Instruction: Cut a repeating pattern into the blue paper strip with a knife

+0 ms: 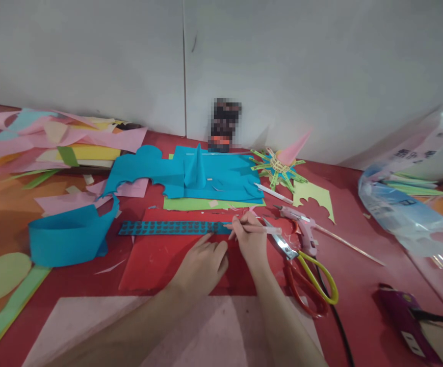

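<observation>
A narrow blue paper strip (167, 228) lies across a red sheet (152, 265), with rows of dark curved marks along most of its length. My right hand (250, 239) is closed around a pale pink pen (263, 230), its tip at the strip's right part. My left hand (202, 262) rests just below, index finger stretched onto the strip's lower edge and the other fingers loosely bent. Scissors (290, 252) with one yellow and one red handle lie partly open beside my right hand. Behind them is a pink glue gun (303, 229) with a glue stick.
Blue paper sheets (229, 173) and a blue cone (195, 171) lie behind the strip. A pink cone (295, 148) stands on a green spiked paper piece. At left are a blue paper band (64, 237) and paper scraps (102, 137). A purple device (400, 316) and plastic bag (393, 204) are at right.
</observation>
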A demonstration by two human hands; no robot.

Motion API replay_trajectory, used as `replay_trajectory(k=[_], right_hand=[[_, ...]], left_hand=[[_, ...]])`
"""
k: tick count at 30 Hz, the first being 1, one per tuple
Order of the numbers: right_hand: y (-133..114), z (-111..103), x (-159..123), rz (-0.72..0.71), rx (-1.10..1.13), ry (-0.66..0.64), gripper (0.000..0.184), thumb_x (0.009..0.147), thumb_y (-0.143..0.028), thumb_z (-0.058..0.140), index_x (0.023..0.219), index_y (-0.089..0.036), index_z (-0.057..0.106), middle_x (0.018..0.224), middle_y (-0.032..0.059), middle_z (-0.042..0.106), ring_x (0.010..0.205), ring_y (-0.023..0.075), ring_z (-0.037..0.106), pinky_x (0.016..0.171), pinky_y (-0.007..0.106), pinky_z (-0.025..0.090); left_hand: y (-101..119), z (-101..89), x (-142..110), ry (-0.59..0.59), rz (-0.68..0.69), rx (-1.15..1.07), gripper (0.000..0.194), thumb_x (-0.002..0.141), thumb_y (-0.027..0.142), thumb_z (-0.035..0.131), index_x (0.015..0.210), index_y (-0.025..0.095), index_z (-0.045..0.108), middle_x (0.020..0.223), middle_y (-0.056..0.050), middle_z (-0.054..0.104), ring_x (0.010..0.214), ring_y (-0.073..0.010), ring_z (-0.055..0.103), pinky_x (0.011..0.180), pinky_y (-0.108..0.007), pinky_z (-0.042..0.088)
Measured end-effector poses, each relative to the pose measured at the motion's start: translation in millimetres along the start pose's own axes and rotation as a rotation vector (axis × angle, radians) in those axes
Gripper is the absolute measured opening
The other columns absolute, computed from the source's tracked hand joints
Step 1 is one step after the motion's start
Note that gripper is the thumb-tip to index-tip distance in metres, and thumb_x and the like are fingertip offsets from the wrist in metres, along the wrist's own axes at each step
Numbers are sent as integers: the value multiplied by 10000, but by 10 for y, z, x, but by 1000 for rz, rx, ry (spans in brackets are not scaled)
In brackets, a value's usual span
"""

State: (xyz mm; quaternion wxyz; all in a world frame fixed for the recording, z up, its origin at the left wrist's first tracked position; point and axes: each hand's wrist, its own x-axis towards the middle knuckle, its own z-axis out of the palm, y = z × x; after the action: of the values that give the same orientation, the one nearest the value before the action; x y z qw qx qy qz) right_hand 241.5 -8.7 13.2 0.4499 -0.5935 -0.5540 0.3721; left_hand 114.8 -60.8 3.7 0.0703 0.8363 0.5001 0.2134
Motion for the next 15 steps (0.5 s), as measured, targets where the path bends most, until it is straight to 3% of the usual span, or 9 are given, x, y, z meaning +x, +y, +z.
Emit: replay_trajectory(k=[15], right_hand=[[36, 2, 1, -58, -45, 31, 283, 829, -333, 534, 604, -247, 385, 441, -39, 575, 627, 208, 687, 569, 269, 484]], left_hand=[[7, -12, 13, 1, 4, 0, 184, 791, 70, 435, 677, 214, 455, 571, 5, 580, 575, -165, 583, 937, -374, 446]])
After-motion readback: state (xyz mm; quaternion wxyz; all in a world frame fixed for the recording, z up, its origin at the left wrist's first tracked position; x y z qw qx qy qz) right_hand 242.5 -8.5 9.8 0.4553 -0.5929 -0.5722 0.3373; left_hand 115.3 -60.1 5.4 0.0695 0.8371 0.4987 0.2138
